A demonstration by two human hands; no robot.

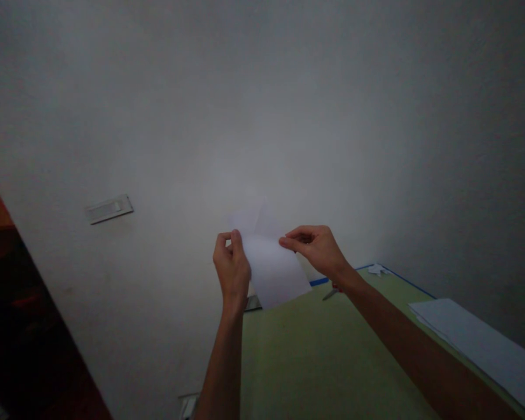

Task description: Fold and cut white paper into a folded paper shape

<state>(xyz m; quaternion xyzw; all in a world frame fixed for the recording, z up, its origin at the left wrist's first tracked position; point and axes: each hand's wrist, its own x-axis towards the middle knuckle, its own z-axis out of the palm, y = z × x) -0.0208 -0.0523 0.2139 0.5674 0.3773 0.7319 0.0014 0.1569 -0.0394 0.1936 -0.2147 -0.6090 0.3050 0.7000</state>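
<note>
**Before a grey wall (262,105), holding white paper (276,268)**

Toward five o'clock, a green tabletop (306,361), with scissors (331,294) near its far side and white sheets (481,344) toward four. At nine o'clock, a pale wall plate (109,209). Just off centre toward six, pinching the paper's opposite edges with left hand (234,265) and right hand (317,248).

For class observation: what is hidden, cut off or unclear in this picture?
In the head view:
Held white paper sheet: far side, turned from the camera.
Red-and-grey metal scissors: partly hidden by the right forearm.
Flat white paper stack: cut off by the right edge.
White paper scraps: too small and blurred to count.
</note>
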